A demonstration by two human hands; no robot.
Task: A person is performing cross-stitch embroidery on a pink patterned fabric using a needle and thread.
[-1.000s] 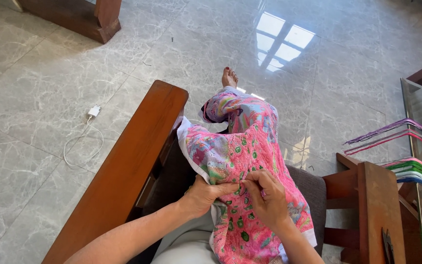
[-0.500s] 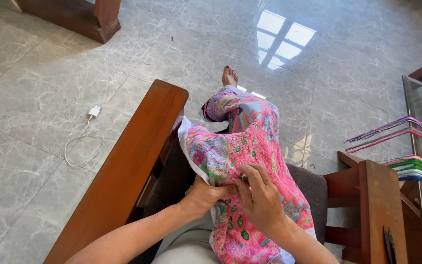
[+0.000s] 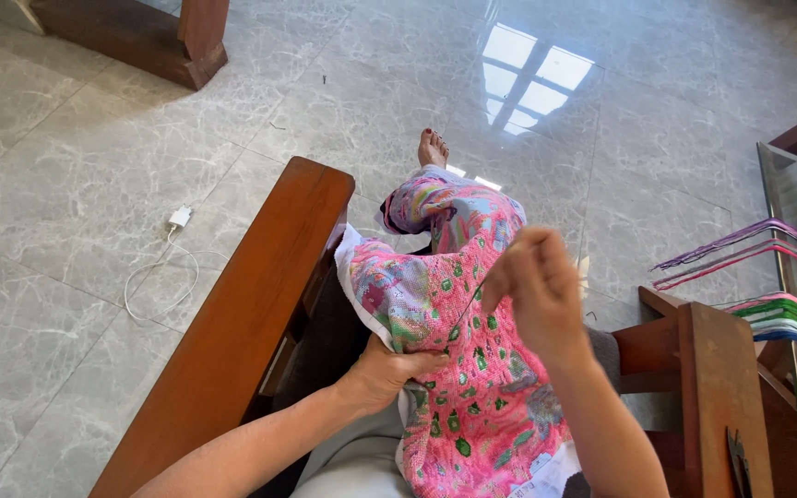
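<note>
Right hand raised, pinched; thread barely visible; left hand grips embroidery cloth.

Left hand curled low with fingers closed, right hand raised, fingertips pinched together

R hand has come up off the pink embroidered cloth: a sec ago it was low, fingertips pinched right beside the L hand on the fabric; half a sec ago it lay flat over the cloth. Now it's raised above the lap, fingers closed in a pinch, w/ a thin thread drawn taut from the cloth up to it. Hands were touching, now apart. L hand's grip on the cloth edge shifted only slightly.
</note>
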